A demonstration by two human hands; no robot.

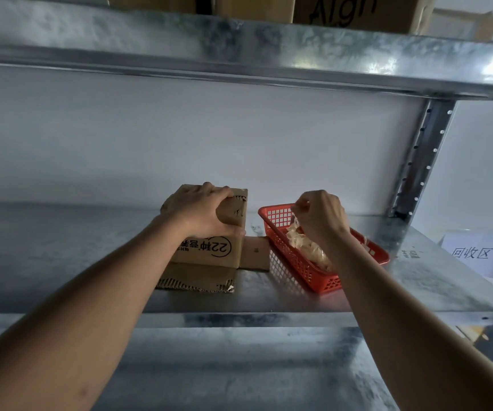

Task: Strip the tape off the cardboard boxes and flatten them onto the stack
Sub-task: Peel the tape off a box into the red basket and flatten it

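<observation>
Your left hand (202, 210) lies on top of the cardboard box (209, 232), fingers curled over its far upper edge and thumb hooked down the near right side, so it grips the box firmly. The box stands upright on the metal shelf (61, 256), roughly at the middle of its width and set back from the front edge. Its bottom flaps are splayed out: one ragged, corrugated flap (197, 278) spreads toward the front edge of the shelf, and a smaller flap (255, 253) lies flat to the right, reaching just beside the red basket (301, 268). Printed black characters and the number 22 in a circle show upside down on the near face of the box.

Your right hand (320, 216) hovers over the far end of the basket with fingers bent and fingertips pinched together on a strip of clear tape (294, 223). The strip hangs down from your fingers into the basket, where it meets a crumpled wad of tape (307, 244) already lying inside. The basket sits to the right of the box, angled so its near end points toward the front right corner of the shelf.

A white paper label (473, 253) with black characters hangs at the right edge of the shelf, beyond the perforated upright post (420, 161). More cardboard boxes (354, 10) stand on the upper shelf (239, 46) overhead.
</observation>
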